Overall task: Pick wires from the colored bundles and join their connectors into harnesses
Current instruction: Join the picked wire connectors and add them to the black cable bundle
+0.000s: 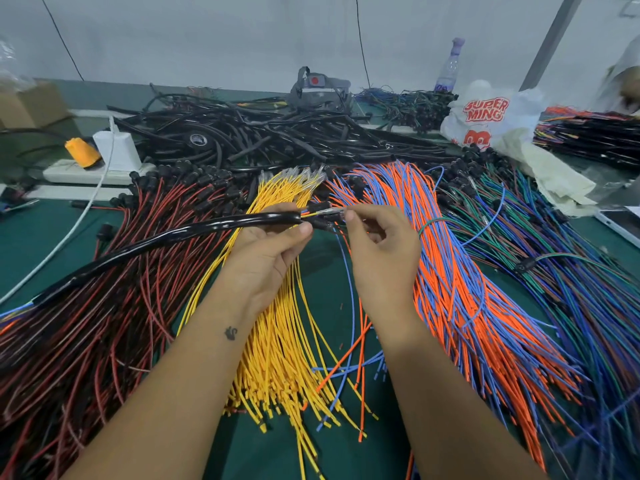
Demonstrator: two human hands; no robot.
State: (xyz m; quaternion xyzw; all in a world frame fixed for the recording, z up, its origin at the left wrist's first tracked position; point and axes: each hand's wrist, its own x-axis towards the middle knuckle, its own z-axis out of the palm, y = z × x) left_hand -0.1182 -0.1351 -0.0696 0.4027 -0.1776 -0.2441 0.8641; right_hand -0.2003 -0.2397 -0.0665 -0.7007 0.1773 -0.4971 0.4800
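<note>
My left hand (266,251) grips the end of a black sleeved harness (166,237) that runs off to the lower left, with short coloured wire ends sticking out of it. My right hand (377,247) pinches a clear connector (334,213) right at those wire ends, above the table. Under my hands lies the yellow wire bundle (277,341). The red and black bundle (104,306) spreads to the left, the orange and blue bundle (467,289) to the right, and a green, blue and purple bundle (571,271) lies beyond that.
A heap of black sleeved cables (259,133) fills the back of the green table (329,271). A white power strip (86,171) with a white charger and an orange plug sits back left. A printed plastic bag (485,116), a bottle (448,67) and stacked harnesses (588,136) stand back right.
</note>
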